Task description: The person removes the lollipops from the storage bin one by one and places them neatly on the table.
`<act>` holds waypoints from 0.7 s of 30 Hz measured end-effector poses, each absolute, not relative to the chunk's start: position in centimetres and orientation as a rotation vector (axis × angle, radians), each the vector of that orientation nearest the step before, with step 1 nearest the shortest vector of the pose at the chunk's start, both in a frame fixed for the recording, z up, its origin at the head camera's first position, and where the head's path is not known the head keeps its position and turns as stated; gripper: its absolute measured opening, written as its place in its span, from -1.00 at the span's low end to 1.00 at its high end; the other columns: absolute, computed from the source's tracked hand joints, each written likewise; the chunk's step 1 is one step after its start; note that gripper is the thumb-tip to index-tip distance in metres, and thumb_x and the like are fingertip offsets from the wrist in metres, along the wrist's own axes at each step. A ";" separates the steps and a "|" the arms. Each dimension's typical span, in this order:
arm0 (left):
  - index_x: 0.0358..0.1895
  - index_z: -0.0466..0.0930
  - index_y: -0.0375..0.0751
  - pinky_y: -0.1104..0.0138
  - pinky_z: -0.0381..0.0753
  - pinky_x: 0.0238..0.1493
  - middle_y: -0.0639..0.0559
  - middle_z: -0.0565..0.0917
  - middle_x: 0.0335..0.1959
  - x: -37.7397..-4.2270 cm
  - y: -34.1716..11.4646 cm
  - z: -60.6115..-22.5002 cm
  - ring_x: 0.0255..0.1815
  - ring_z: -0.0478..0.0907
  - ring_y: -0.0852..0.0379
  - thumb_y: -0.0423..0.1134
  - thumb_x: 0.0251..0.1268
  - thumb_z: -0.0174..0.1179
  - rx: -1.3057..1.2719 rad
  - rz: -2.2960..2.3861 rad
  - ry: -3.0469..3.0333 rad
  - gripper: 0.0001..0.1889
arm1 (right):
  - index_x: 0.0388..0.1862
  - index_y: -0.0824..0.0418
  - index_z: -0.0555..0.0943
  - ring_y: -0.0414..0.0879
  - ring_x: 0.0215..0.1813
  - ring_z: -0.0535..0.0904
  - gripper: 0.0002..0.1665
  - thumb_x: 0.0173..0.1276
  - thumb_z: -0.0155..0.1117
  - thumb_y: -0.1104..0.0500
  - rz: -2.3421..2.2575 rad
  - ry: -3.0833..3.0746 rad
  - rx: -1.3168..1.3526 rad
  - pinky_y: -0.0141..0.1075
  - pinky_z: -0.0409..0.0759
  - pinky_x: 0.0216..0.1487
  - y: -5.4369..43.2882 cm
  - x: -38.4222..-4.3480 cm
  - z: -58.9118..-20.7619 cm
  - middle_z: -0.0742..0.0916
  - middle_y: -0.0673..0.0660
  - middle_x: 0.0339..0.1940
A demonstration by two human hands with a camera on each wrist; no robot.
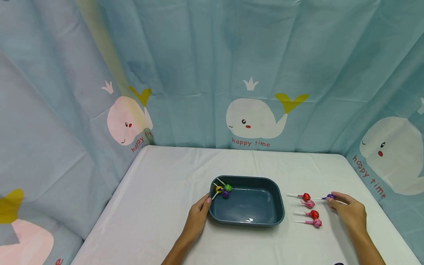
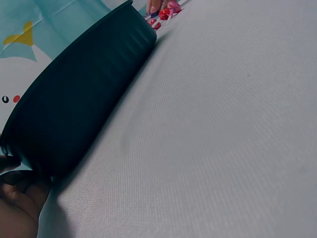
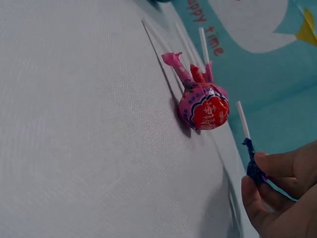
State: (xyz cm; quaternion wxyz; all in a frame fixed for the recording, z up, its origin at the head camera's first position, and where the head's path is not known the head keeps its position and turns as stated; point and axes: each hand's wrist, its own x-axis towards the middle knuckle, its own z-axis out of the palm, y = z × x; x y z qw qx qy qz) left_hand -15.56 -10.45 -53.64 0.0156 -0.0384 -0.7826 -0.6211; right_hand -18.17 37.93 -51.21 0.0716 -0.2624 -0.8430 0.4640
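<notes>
A dark blue-green tray (image 1: 246,223) stands on the white-covered table. My left hand (image 1: 197,215) grips its left end by the rim; in the left wrist view the fingers (image 2: 22,196) show at the tray's near end. Inside, at the left, lie a green lollipop (image 1: 228,188), a yellow one (image 1: 219,189) and a purple one (image 1: 226,194). To the right of the tray, my right hand (image 1: 350,211) pinches another purple lollipop (image 3: 255,171) by its wrapped head, its white stick pointing left. Beside that hand lie red lollipops (image 1: 314,214) and pink lollipops (image 1: 317,223), sticks leftward.
A white cloth (image 1: 159,206) covers the table. Blue curtains (image 1: 198,73) with printed whales hang behind it and along both sides. A small dark object (image 1: 339,263) shows partly at the bottom edge, too little of it to identify.
</notes>
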 end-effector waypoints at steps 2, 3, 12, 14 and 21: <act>0.55 0.41 -0.33 -0.06 0.27 0.61 -0.19 0.48 0.54 -15.6 -10.4 -53.6 0.62 0.32 -0.16 -0.03 0.77 -0.03 -0.118 -1.924 -2.440 -0.45 | 0.40 0.45 0.56 -0.52 -0.42 0.59 -0.45 0.60 0.31 0.13 1.387 -2.534 -0.799 -0.55 0.70 -0.36 38.1 -18.3 -51.3 0.62 0.51 0.36; 0.55 0.41 -0.32 -0.05 0.28 0.61 -0.18 0.48 0.54 -15.6 -10.4 -53.6 0.62 0.32 -0.15 -0.04 0.77 -0.03 -0.118 -1.920 -2.443 -0.46 | 0.40 0.46 0.56 -0.52 -0.42 0.58 -0.45 0.60 0.31 0.14 1.386 -2.535 -0.804 -0.55 0.70 -0.37 38.2 -18.4 -51.3 0.62 0.52 0.36; 0.54 0.42 -0.33 -0.07 0.31 0.59 -0.18 0.50 0.52 -15.6 -10.5 -53.9 0.60 0.35 -0.15 -0.05 0.77 -0.03 -0.108 -1.888 -2.461 -0.47 | 0.38 0.48 0.56 -0.19 -0.26 0.71 -0.44 0.58 0.31 0.13 1.319 -2.598 -0.829 -0.64 0.53 -0.47 38.5 -19.0 -51.6 0.62 0.52 0.35; 0.54 0.42 -0.34 -0.09 0.31 0.59 -0.20 0.50 0.52 -15.6 -10.5 -53.9 0.60 0.35 -0.18 -0.04 0.77 -0.04 -0.110 -1.881 -2.466 -0.46 | 0.37 0.49 0.56 0.11 -0.07 0.74 -0.44 0.58 0.32 0.13 1.303 -2.610 -0.831 -0.65 0.48 -0.49 38.4 -19.1 -51.8 0.62 0.53 0.35; 0.56 0.41 -0.31 -0.01 0.31 0.61 -0.15 0.48 0.54 -15.6 -10.4 -53.7 0.62 0.34 -0.11 -0.01 0.78 -0.05 -0.080 -1.917 -2.468 -0.45 | 0.38 0.49 0.55 0.42 0.31 0.55 -0.45 0.59 0.28 0.15 1.294 -2.607 -0.839 -0.69 0.41 -0.51 38.3 -19.3 -52.0 0.59 0.53 0.37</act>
